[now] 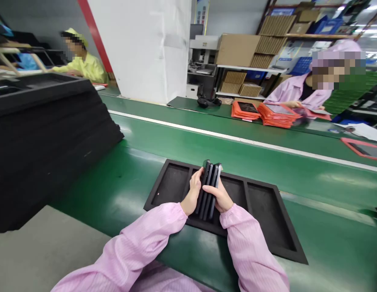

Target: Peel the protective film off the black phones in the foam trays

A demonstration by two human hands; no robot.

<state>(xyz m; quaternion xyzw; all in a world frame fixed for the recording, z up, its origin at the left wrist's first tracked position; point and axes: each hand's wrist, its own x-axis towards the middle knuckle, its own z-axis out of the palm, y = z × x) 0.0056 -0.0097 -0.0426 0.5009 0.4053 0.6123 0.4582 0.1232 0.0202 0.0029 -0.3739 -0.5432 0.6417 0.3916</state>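
Observation:
Between my two hands stands a stack of thin dark slabs, several of them on edge side by side; they look like phones or small tablets. My left hand presses flat against the stack's left side. From the right, my right hand grips it, thumb across the near edges. Beneath is a black foam tray with several rectangular compartments. The leftmost and rightmost compartments show bare floors; my hands and the stack partly cover the middle ones. Whether the slabs touch the tray floor I cannot tell.
A tall pile of black foam trays stands at the left on the green bench. Across it lie piles of orange-edged flat panels by a co-worker in pink. Another person in yellow sits at the far left.

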